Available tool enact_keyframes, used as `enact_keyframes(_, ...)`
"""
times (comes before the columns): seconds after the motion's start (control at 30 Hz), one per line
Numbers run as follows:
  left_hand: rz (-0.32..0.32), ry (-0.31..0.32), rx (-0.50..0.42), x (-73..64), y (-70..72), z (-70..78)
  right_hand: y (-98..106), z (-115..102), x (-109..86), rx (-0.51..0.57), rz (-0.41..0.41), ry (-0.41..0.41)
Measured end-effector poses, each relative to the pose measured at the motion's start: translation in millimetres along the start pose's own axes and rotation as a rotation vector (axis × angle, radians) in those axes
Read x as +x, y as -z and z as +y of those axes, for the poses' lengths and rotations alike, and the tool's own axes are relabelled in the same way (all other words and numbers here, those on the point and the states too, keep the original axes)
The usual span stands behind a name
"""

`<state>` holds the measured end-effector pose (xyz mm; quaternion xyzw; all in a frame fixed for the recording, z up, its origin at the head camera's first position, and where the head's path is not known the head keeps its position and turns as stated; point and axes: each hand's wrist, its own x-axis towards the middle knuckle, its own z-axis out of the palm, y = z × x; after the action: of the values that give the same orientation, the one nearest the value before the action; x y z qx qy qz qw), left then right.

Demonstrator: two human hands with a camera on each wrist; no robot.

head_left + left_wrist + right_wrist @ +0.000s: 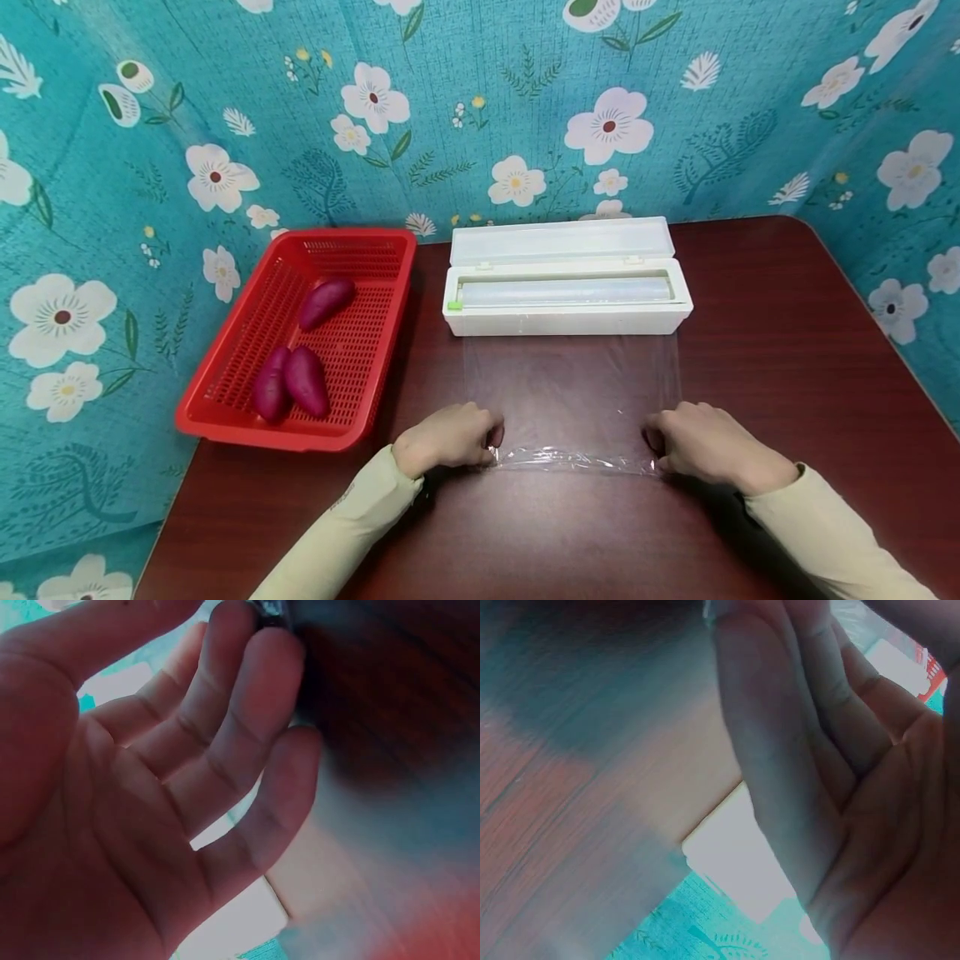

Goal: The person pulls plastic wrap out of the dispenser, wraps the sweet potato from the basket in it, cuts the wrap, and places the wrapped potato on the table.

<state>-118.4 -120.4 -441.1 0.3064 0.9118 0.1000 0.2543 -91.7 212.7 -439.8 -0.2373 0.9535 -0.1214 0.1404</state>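
L hand (pixel 453 435) at 7 o'clock & R hand (pixel 705 442) at 5, well apart, each pinching a near corner of clear film (pixel 573 404) running from white box (pixel 570 322) at 12; best pull evenly, corners level, w/o bunching edge.

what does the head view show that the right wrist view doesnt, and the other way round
Only head: the bare left hand and three purple, oblong sweet potatoes.
Only right wrist: the palm side of the bare right hand.
Both: that hand, the white rectangular plastic box, the dark reddish-brown table and the teal flowered cloth, plus some of the red openwork plastic basket.
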Motion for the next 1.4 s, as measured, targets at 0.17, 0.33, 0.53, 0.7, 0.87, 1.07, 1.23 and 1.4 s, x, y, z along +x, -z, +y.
enact_keyframes(0.17, -0.01, 0.008, -0.013, -2.4, -1.3, 1.3, -3, 2, -6.0, -0.008, 0.002, 0.002)
enact_keyframes(0.33, -0.032, 0.007, -0.01, -4.6, 0.6, 4.2, -4, 4, -10.3, -0.01, -0.017, 0.007)
enact_keyframes(0.53, -0.064, 0.015, 0.011, -4.3, 1.3, 5.6, -3, 4, -11.4, 0.005, -0.015, 0.027)
enact_keyframes(0.7, -0.082, -0.017, 0.015, -5.4, 2.6, 4.9, 1, 5, -12.6, 0.025, -0.024, 0.043)
enact_keyframes(0.87, -0.091, -0.045, 0.0, -7.8, 5.8, 3.0, 9, 4, -14.3, 0.064, -0.041, 0.043)
enact_keyframes(1.07, -0.085, -0.069, -0.014, -10.1, 10.5, 2.6, 18, 6, -11.1, 0.08, -0.043, 0.048)
enact_keyframes(1.23, -0.042, -0.117, -0.025, -15.3, 14.2, 1.8, 28, 9, -4.2, 0.048, 0.043, 0.047)
enact_keyframes(1.4, 0.046, -0.187, 0.005, -27.3, 23.8, 0.2, 37, 17, 6.0, 0.032, 0.201, 0.046)
